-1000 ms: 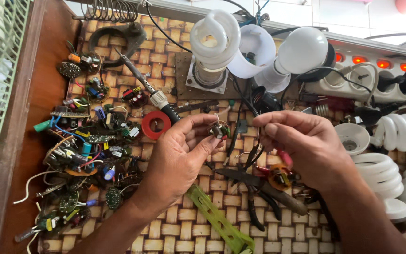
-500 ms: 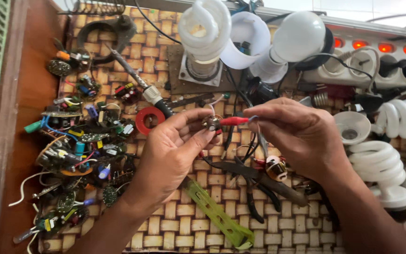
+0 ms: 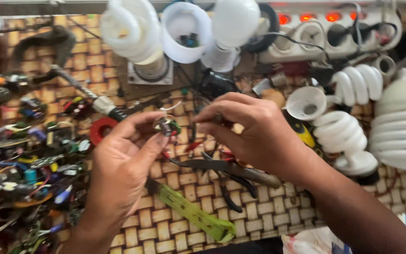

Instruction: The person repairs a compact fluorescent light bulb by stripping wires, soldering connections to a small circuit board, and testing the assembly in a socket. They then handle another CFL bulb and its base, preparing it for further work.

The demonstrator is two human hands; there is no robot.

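Hands at centre of a woven cane-strip mat (image 3: 175,230) laid over the bench.

Item 1: left hand (image 3: 123,164), palm up, thumb and forefinger grip pinching a small round circuit part with green and dark components (image 3: 167,126), held in the air above the mat, just left of the other hand's fingertips.

Item 2: right hand (image 3: 254,134), fingers pressed together near that part on something thin; what it pinches is too blurred to tell.

Item 3: dark-handled metal pliers (image 3: 226,169), lying on the mat directly beneath both hands.

Item 4: green flat plastic strip (image 3: 193,214), lying slantwise below the pliers.

Item 5: red ring-shaped spool (image 3: 100,129), just left of the left hand.

Item 6: heap of loose multicoloured circuit boards and wire scraps (image 3: 29,164), along the left edge.

Item 7: white spiral lamp tubes (image 3: 348,127), right of the right hand; more white lamp housings (image 3: 184,33) along the top.

Item 8: white power strip with glowing red switches (image 3: 334,28), top right, leads plugged in.

Hazards, as judged: the part is small and held by fingertips only, so a slip would probably drop it among the scrap heap, hard to find. A right elbow swing could knock the spiral tubes, which are glass and break easily. Lit switches suggest live sockets close to bare wire ends.
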